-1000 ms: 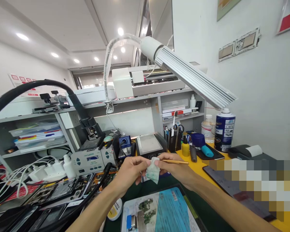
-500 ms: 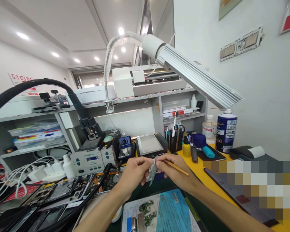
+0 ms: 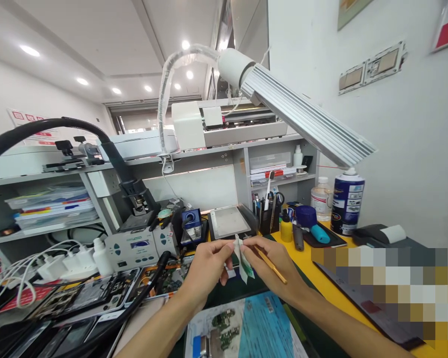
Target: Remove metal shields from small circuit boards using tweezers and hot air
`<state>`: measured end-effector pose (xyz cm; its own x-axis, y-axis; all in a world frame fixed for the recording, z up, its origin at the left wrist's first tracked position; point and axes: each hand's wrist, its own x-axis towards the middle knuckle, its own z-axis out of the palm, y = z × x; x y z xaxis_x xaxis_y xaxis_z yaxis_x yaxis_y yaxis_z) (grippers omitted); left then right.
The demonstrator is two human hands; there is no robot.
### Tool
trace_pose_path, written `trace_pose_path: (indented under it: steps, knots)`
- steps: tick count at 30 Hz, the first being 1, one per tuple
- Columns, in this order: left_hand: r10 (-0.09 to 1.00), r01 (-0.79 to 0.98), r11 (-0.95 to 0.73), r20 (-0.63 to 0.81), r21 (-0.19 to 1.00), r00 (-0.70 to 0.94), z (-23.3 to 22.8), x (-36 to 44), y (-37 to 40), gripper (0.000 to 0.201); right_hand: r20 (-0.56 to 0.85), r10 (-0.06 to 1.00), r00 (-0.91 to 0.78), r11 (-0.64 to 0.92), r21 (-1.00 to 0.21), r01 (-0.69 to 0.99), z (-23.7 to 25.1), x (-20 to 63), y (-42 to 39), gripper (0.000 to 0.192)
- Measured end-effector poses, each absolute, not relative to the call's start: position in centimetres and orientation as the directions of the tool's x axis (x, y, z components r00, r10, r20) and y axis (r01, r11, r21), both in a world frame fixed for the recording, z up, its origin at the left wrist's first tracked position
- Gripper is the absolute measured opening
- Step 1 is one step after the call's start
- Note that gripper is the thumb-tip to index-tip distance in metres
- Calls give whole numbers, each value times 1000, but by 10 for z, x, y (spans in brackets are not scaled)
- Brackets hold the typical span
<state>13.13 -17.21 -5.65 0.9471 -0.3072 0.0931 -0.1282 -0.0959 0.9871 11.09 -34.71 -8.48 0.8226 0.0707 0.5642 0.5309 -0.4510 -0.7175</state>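
While our left hand (image 3: 210, 262) and right hand (image 3: 271, 253), both closed, pinch the thin sheet (image 3: 244, 266), we should angle the right's gripped yellow stick (image 3: 273, 267) clear.

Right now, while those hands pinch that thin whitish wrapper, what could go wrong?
The thin wrapper, pinched between the left hand and right hand, might tear. The golden stick, also in the right hand, could slip out. The left forearm might bump the black tube beside it.
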Motion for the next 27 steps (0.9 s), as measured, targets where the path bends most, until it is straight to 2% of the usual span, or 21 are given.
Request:
trace_pose_path:
  steps: [8, 12, 18, 27]
  knots:
    - [-203, -71, -65, 57, 995, 978, -54, 132, -177, 35, 609, 60, 791, -492, -671, 554, -85, 111, -346, 20]
    - [-216, -99, -102, 75, 990, 974, -55, 130, -178, 35, 634, 77, 770, -517, -634, 574, -84, 110, -345, 15]
    - [-230, -133, -135, 100, 982, 968, -57, 131, -177, 35, 733, 124, 669, -584, -492, 646, -89, 114, -344, 12]
    - [-244, -137, -115, 105, 984, 964, -59, 130, -176, 35, 814, 177, 553, -621, -343, 704, -96, 114, -344, 15]
